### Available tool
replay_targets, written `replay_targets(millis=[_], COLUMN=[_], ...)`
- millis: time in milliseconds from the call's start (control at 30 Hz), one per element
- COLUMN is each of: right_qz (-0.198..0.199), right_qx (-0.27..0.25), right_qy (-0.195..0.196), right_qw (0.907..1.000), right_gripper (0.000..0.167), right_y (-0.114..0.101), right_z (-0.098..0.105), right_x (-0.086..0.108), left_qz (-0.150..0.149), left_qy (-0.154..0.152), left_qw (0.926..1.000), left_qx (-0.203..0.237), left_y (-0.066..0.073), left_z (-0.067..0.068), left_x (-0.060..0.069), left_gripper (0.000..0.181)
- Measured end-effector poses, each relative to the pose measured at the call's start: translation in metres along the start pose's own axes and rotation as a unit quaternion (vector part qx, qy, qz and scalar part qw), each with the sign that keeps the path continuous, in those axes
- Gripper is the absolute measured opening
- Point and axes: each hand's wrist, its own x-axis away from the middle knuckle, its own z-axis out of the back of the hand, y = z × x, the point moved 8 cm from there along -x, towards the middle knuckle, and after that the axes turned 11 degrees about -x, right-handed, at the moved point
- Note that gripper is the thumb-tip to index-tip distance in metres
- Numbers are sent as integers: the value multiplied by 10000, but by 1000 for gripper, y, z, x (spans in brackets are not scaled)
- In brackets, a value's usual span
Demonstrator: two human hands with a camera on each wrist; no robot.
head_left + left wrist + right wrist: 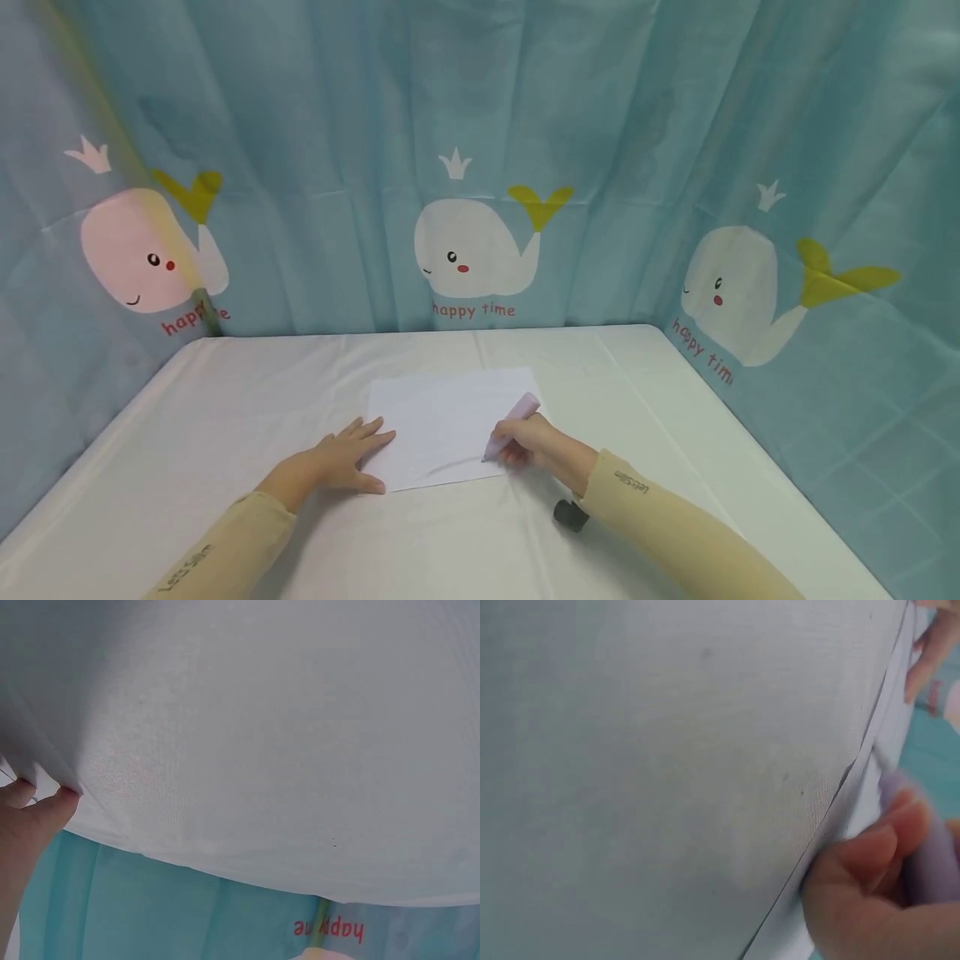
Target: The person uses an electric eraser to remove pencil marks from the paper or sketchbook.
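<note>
A white sheet of paper lies on the white-covered table. My left hand rests at its left edge with spread fingers, the thumb near the lower left corner; part of this hand shows at the left of the left wrist view. My right hand grips a light purple pen, its tip at the paper's lower right part. In the right wrist view, thumb and fingers of the right hand are curled round the pen, its tip near the paper's edge.
A small black object lies on the table beside my right sleeve, partly covered by it. The white tablecloth reaches back to a blue-green curtain printed with whales, which surrounds the table on the back and sides.
</note>
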Motion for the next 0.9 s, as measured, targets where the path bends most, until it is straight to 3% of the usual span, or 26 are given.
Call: replay_targets(millis=[600, 900], right_qz=[20, 49], right_qx=[-138, -192], right_qy=[-240, -639], right_qw=[9996, 9978], right_gripper=[22, 20], right_y=[4, 2], right_z=[-5, -6], right_x=[2, 2], left_qz=[-33, -43], left_qy=[-60, 56], left_qw=[10000, 10000], left_qx=[-24, -17], left_y=[0, 2], left_z=[-2, 1], left_x=[4, 1], left_gripper=[87, 87])
